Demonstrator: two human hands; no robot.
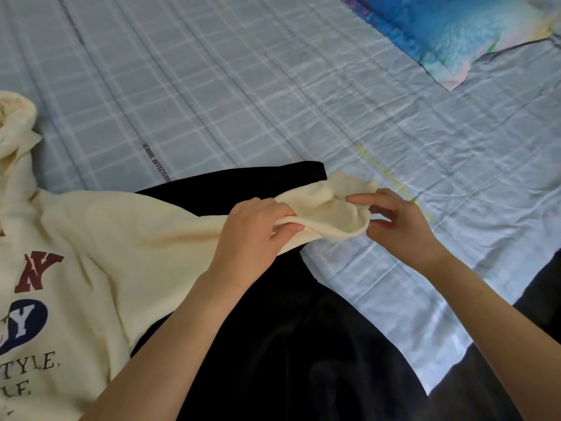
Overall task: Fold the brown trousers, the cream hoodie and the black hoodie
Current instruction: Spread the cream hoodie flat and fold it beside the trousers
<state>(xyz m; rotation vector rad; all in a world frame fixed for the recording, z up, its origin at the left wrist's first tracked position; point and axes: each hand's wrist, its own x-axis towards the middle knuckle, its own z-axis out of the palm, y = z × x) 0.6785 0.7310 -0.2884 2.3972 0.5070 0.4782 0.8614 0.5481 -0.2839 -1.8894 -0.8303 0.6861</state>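
Black hoodie (297, 344) lies spread at the bed's near edge, between the person's two bare forearms. At far left the cream hoodie (106, 238) lies chest-up with its printed letters showing, hood toward the far side, partly overlapping the black one. Its sleeve (328, 214) stretches rightward across the black fabric. The left hand (255, 229) grips this sleeve, fingers (273, 205) curled over the top and thumb beneath. The right hand (400, 226) pinches the cuff end between forefinger and thumb, its other fingers loosely bent. Underneath runs a pale blue checked bedsheet (243, 86); a bright blue pillow (455, 25) sits far right.
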